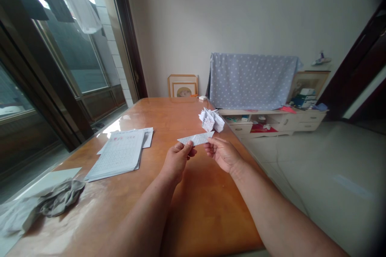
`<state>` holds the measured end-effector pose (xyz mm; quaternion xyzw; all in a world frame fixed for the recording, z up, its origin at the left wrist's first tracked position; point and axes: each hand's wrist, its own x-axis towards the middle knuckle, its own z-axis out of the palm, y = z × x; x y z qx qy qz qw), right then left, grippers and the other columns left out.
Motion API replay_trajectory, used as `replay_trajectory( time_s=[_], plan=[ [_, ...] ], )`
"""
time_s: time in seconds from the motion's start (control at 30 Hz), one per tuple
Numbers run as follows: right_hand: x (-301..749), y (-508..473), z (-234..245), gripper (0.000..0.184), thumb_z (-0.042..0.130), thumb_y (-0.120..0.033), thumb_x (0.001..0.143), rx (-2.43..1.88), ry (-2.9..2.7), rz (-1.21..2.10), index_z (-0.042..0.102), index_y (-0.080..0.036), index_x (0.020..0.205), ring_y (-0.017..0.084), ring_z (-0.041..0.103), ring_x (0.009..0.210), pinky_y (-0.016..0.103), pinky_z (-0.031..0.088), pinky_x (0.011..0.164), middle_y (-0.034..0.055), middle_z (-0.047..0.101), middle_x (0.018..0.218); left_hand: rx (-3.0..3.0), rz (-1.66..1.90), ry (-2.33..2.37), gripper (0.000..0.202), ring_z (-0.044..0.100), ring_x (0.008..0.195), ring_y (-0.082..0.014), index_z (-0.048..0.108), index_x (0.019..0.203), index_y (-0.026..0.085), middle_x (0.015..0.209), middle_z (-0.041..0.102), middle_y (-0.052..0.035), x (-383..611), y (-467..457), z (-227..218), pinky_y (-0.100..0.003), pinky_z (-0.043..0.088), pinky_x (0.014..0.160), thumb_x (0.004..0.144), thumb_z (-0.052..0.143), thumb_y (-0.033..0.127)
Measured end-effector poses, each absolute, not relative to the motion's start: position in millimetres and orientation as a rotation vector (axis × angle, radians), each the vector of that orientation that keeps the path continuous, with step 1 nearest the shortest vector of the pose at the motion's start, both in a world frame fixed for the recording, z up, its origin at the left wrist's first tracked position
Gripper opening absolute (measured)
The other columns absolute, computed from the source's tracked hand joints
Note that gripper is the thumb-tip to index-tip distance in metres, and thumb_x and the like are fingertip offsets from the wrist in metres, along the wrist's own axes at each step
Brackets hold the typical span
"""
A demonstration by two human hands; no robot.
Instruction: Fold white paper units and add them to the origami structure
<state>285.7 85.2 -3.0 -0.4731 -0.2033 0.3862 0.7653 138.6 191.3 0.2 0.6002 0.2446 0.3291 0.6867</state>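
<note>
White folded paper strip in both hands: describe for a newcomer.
Find the orange-brown wooden table. Above it, the left hand and right hand hold a white folded paper strip. Its slim shape with pointed ends sets it apart from the spiky white paper cluster beyond and rectangular white sheet stack leftward.

Single head-worn camera, placed above the near end of the wooden table (pixel 208 217), facing forward and down along its length toward the pale wall (pixel 169 16). Wide coverage: window glass (pixel 72 60) on the left side, low white cabinet (pixel 307 117) and tiled floor (pixel 337 160) on the right, corners darkened at right. Depth order: forearms (pixel 271 209) closest, entering from the bottom edge; left hand (pixel 177 158) and right hand (pixel 223 153) just beyond, near frame centre; wall farthest.
</note>
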Motion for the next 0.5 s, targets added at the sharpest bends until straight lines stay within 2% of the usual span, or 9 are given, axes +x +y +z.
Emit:
replay_trajectory(
  time_s=[0.2, 0.4, 0.5],
  plan=[
    [285.0, 85.0, -3.1, 0.023, 0.082, -0.034, 0.075, -1.007, -0.451, 0.839, 0.072, -0.017, 0.088, 0.014, 0.062, 0.069, 0.025, 0.047, 0.063, 0.0050, 0.071, 0.078, 1.290, 0.674, 0.485, 0.035, 0.063, 0.082, -0.0192, 0.068, 0.085, 0.016, 0.090, 0.074, -0.0107, 137.1, 197.0, -2.3, -0.032, 0.042, 0.075, 0.081, 0.073, 0.051],
    [281.9, 85.8, -5.6, 0.027, 0.082, -0.039, 0.076, -0.997, -0.487, 0.886, 0.073, -0.018, 0.090, 0.015, 0.063, 0.073, 0.026, 0.045, 0.063, 0.0060, 0.072, 0.082, 1.257, 0.720, 0.482, 0.031, 0.061, 0.075, -0.0176, 0.068, 0.078, 0.016, 0.078, 0.072, -0.0087, 139.2, 198.7, -5.2, -0.032, 0.043, 0.077, 0.078, 0.076, 0.046],
    [280.8, 86.2, -6.0, 0.028, 0.084, -0.038, 0.075, -1.015, -0.510, 0.874, 0.073, -0.018, 0.090, 0.014, 0.062, 0.072, 0.025, 0.044, 0.063, 0.0056, 0.071, 0.081, 1.243, 0.712, 0.503, 0.032, 0.062, 0.076, -0.0180, 0.069, 0.081, 0.015, 0.080, 0.072, -0.0091, 138.7, 197.6, -3.7, -0.032, 0.043, 0.077, 0.078, 0.076, 0.047]
  ],
)
